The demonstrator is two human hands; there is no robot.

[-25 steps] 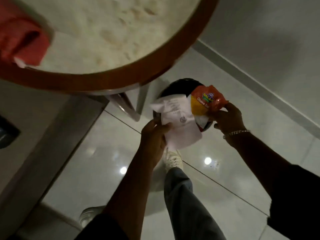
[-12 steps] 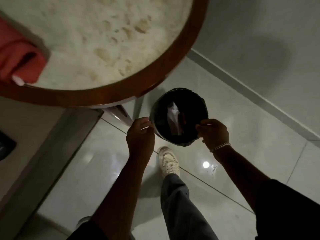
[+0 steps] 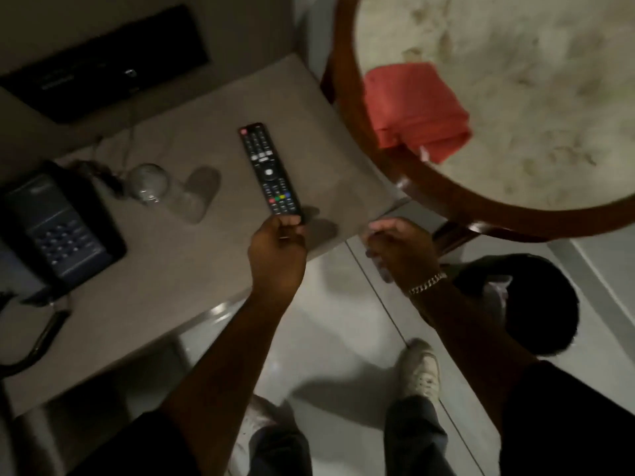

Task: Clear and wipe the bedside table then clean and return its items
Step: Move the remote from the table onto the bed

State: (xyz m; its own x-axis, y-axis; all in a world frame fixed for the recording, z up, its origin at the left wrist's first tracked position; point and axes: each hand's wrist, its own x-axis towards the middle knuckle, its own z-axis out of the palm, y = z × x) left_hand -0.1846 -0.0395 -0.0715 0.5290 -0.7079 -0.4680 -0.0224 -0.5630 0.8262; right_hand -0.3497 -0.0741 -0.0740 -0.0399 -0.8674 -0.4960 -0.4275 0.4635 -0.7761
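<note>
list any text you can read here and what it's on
No text is legible in this frame.
Remote in the left hand: button markings blurred.
Telephone: logo and keypad numbers too small and dark.
Black panel on the wall: faint lettering, unreadable.

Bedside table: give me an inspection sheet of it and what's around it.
Surface: bedside table, grey top, still holding items.
Job's things: remote, glass, phone on it; red cloth folded on the round table.
Clutter: nothing seen.
Grips: left hand pinches the remote's near end; right hand empty, off the table's corner.
Cables: phone cord trails over the front edge.
Surroundings: black bin with paper inside, on the tiled floor.
</note>
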